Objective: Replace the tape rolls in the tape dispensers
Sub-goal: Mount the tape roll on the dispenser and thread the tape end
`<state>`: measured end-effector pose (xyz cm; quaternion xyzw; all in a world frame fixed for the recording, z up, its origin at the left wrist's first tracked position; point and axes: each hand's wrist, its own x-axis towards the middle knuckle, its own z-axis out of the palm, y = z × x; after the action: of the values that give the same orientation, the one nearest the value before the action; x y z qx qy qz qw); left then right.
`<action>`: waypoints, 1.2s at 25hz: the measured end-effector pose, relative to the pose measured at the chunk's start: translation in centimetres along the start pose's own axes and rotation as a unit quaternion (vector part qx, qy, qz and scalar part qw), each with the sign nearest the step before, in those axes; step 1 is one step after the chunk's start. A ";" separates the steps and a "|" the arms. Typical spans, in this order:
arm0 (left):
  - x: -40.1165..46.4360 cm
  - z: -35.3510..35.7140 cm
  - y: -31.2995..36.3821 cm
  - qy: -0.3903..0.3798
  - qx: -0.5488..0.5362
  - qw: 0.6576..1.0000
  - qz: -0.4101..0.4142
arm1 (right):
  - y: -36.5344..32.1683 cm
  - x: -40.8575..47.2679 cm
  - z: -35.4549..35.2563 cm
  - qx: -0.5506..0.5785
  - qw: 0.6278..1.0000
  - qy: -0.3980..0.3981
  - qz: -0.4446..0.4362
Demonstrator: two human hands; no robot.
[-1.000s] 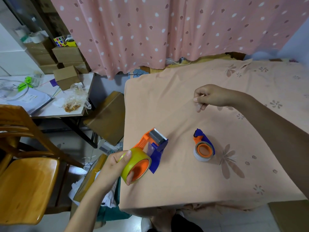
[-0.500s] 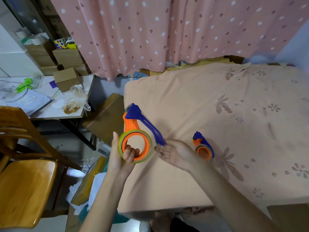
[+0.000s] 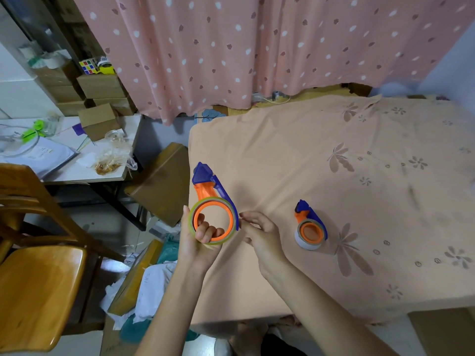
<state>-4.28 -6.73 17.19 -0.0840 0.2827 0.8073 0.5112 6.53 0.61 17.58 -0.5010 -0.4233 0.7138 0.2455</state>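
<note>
My left hand (image 3: 199,242) grips a large orange and blue tape dispenser (image 3: 205,187) by its ring, fingers curled through the orange core. A yellow-green tape roll (image 3: 226,240) sits around that core. The dispenser stands upright above the table's left edge, blue cutter end pointing away from me. My right hand (image 3: 259,233) is just right of the roll, fingers apart, fingertips near the blue arm, holding nothing. A smaller orange and blue dispenser (image 3: 309,224) with a grey tape roll (image 3: 303,244) lies on the peach cloth to the right.
The table (image 3: 334,163) is covered by a peach flowered cloth. A pink dotted curtain (image 3: 257,47) hangs behind. To the left stand a wooden chair (image 3: 38,278), a white side table (image 3: 77,160) with clutter, and cardboard boxes (image 3: 162,181) on the floor.
My left hand lifted the large dispenser from the table and turned it upright. My right hand came back from the far cloth to the roll's right side.
</note>
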 end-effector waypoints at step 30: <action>5.7 -2.8 -4.3 0.082 0.546 0.834 -0.018 | 2.2 5.9 -5.0 -0.400 0.901 0.159 -0.045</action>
<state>-3.56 -2.46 10.88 0.1377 0.7167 0.5024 0.4637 9.12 5.81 12.04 -0.6445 -0.6506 0.3834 0.1199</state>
